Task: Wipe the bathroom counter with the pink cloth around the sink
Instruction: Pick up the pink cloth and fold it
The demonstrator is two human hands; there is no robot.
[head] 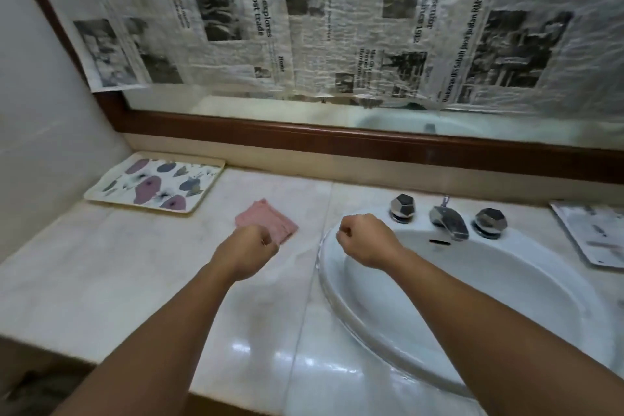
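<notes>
A folded pink cloth (266, 219) lies flat on the pale marble counter (135, 263), left of the white oval sink (489, 321). My left hand (248, 253) is curled into a fist just in front of the cloth, overlapping its near edge; I cannot tell whether it touches it. My right hand (366, 240) is also a closed fist, held over the sink's left rim with nothing in it.
A flowered tray (155, 184) sits at the back left by the wall. Chrome faucet (449, 219) and two faceted knobs (402, 207) stand behind the basin. A printed paper (594, 233) lies at the right. Newspaper covers the wood-framed mirror (337, 135).
</notes>
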